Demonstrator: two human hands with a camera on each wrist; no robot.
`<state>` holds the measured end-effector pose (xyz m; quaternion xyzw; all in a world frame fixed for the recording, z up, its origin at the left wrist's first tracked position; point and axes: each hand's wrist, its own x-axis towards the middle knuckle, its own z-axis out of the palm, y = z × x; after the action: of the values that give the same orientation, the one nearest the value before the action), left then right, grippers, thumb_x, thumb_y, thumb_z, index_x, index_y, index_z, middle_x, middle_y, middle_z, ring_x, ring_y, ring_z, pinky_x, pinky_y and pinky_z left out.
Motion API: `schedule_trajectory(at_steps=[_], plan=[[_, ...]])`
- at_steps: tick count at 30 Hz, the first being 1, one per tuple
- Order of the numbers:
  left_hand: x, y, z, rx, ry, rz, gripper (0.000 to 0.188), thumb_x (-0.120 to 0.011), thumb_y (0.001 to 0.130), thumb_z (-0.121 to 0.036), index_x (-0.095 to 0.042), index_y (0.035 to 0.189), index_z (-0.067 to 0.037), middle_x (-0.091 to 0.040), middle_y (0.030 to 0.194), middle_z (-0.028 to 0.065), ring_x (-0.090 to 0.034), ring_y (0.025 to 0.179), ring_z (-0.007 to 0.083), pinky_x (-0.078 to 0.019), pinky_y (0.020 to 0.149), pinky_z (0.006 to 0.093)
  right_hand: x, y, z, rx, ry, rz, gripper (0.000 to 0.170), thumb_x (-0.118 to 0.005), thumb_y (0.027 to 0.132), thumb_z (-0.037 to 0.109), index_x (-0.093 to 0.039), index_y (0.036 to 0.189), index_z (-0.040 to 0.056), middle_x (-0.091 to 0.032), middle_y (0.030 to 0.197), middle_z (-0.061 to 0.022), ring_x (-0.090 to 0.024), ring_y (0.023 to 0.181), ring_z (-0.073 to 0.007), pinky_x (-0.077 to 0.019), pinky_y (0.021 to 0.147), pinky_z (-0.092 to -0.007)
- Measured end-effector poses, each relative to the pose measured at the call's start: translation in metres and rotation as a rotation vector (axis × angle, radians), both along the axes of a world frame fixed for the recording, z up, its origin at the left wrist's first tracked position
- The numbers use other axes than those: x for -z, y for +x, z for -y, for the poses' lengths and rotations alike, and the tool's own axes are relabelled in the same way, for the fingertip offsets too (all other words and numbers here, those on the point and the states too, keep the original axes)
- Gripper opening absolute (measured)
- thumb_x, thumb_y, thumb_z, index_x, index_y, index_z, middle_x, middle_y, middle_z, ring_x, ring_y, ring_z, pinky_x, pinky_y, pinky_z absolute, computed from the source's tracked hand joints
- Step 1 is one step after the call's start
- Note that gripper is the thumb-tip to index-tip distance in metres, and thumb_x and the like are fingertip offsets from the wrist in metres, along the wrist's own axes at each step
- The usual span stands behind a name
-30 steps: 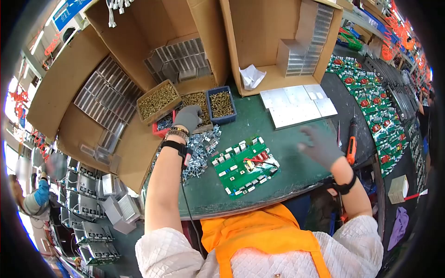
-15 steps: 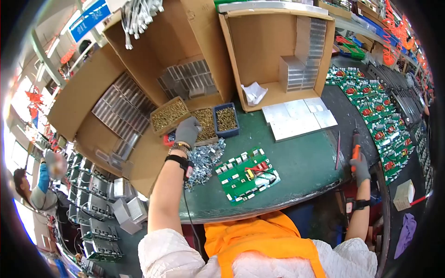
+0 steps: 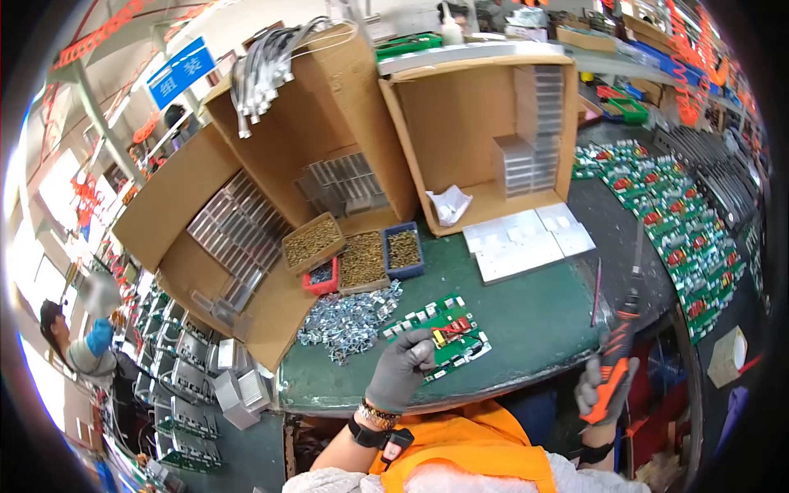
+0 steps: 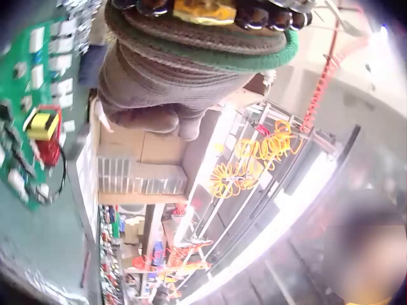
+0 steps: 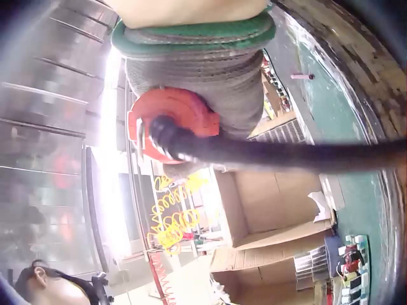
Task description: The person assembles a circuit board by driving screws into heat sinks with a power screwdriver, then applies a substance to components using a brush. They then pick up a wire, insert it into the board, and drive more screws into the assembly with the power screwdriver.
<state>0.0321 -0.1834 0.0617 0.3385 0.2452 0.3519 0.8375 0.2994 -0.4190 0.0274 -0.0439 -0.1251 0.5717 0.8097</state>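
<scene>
Circuit board [image 3: 454, 352] was already populated; screwdriving seemingly remained. Right hand [image 3: 592, 390] gripped orange driver [image 3: 610, 382], clear of board; left hand [image 3: 394, 378] curled, couldn't tell if holding anything.

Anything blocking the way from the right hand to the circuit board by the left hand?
Nothing visible stands between the right hand and the circuit board in the head view. The left hand, though, hides the board's near-left part.
</scene>
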Motion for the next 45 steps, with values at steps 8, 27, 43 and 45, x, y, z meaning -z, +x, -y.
schedule_trajectory(at_steps=[8,27,43,45], plan=[[-0.003,0.010,0.006,-0.127,0.242,-0.252,0.040,-0.062,0.093,-0.042,-0.062,0.096,-0.002,-0.059,0.078,0.0012,-0.052,0.061,0.0075,-0.0398,0.053,0.0204,-0.028,-0.031,-0.035,-0.664,-0.491,0.804,0.092,-0.080,0.073,0.021,-0.026,0.145,0.0018,-0.057,0.097,-0.0104,-0.060,0.074,-0.0185,-0.0524,0.067,-0.0316],[-0.009,0.041,-0.005,-0.017,0.168,-0.206,0.034,-0.062,0.094,-0.034,-0.057,0.099,-0.001,-0.051,0.073,-0.0016,-0.042,0.057,0.0056,-0.0339,0.049,0.0184,0.004,-0.034,-0.019,-0.646,-0.464,1.278,0.109,-0.083,0.068,0.037,-0.019,0.149,0.0002,-0.056,0.120,-0.0160,-0.057,0.105,-0.0199,-0.0471,0.092,-0.0300],[-0.025,0.078,-0.008,0.169,0.436,-0.581,0.025,-0.055,0.097,-0.018,-0.064,0.107,0.003,-0.062,0.078,0.0039,-0.057,0.064,0.0082,-0.0458,0.056,0.0208,0.006,-0.017,0.003,-0.647,-0.476,0.946,0.101,-0.085,0.069,0.033,-0.027,0.145,0.0026,-0.050,0.123,-0.0098,-0.051,0.105,-0.0159,-0.0448,0.093,-0.0283],[-0.022,0.081,-0.010,0.179,0.396,-0.546,0.026,-0.055,0.098,-0.018,-0.063,0.108,0.004,-0.062,0.079,0.0042,-0.057,0.065,0.0085,-0.0462,0.057,0.0210,0.005,-0.016,0.004,-0.618,-0.491,0.969,0.101,-0.085,0.069,0.034,-0.027,0.145,0.0026,-0.050,0.123,-0.0100,-0.051,0.104,-0.0159,-0.0449,0.092,-0.0283]])
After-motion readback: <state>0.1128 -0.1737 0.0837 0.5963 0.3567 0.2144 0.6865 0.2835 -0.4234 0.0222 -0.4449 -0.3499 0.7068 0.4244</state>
